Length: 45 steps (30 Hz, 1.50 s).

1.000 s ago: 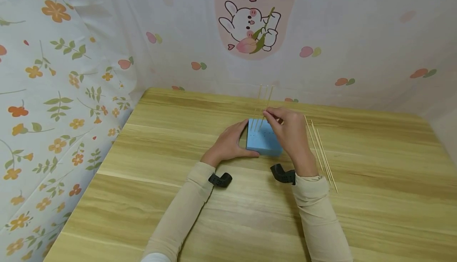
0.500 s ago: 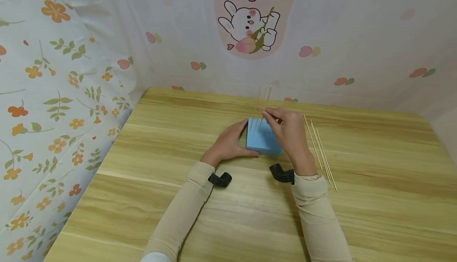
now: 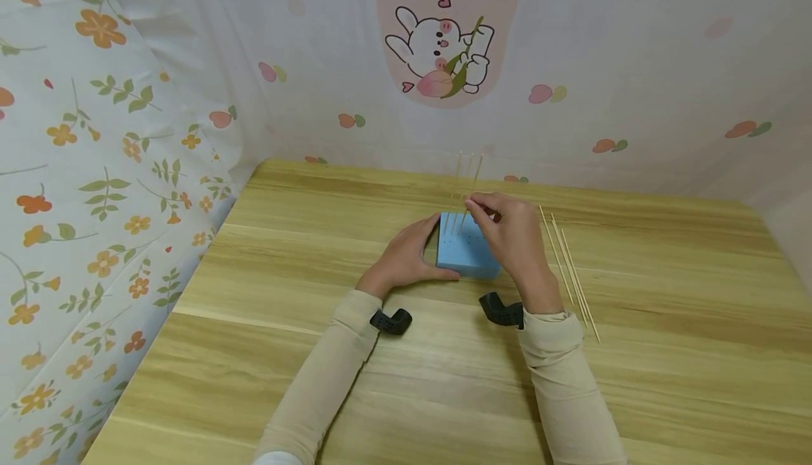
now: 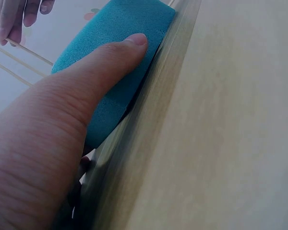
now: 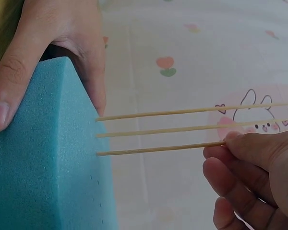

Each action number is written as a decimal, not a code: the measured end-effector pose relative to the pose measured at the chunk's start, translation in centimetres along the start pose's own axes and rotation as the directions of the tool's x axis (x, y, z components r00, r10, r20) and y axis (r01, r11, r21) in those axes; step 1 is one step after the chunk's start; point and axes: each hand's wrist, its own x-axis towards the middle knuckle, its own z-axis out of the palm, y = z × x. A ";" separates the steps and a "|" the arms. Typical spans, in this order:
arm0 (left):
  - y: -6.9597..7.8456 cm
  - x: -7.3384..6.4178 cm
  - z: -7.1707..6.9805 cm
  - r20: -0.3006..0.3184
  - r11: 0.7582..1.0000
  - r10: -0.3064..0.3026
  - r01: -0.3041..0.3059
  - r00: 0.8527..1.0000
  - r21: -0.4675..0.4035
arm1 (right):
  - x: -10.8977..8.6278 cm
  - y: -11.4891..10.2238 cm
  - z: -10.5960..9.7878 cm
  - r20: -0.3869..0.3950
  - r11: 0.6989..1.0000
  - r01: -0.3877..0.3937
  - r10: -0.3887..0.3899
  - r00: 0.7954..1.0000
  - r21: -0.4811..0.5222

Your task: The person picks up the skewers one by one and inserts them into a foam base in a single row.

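A blue foam block (image 3: pixel 469 257) with small holes in its top sits on the table. My left hand (image 3: pixel 406 253) holds it from the left, the thumb (image 4: pixel 120 55) lying along its front side and the fingers behind its far side. Three thin bamboo skewers stand upright in a row in the block. Between thumb and forefinger my right hand (image 3: pixel 514 232) pinches the rightmost skewer (image 5: pixel 158 148) partway up. In the right wrist view its lower end meets the foam, beside the middle skewer (image 5: pixel 158 131) and the far skewer (image 5: pixel 158 114).
Several loose skewers (image 3: pixel 571 268) lie on the wooden table (image 3: pixel 666 296) to the right of my right hand. A patterned cloth (image 3: pixel 304 63) hangs behind the table and along its left side. Black wrist mounts (image 3: pixel 391 321) show at both cuffs.
The pinched skewer has shifted slightly left at its top and stands a little straighter. Both hands and the foam block stay nearly where they were.
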 end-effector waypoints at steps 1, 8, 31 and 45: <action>0.0 0.0 0.0 -0.001 1.000 0.000 0.000 1.000 -0.002 | 0.0 0.0 0.0 0.000 1.000 0.001 -0.001 1.000 -0.001; 0.0 0.0 0.0 0.002 1.000 -0.005 0.005 1.000 0.003 | 0.0 0.1 0.0 0.000 1.000 -0.006 0.006 1.000 -0.005; 0.0 0.2 0.2 -0.014 1.000 -0.006 0.006 1.000 0.006 | -0.6 0.4 -1.3 0.022 0.998 -0.054 0.053 0.998 0.022; 0.2 0.0 0.2 0.007 1.000 -0.018 0.018 1.000 0.004 | -6.1 6.6 -8.3 0.109 0.953 -0.214 0.241 0.964 -0.213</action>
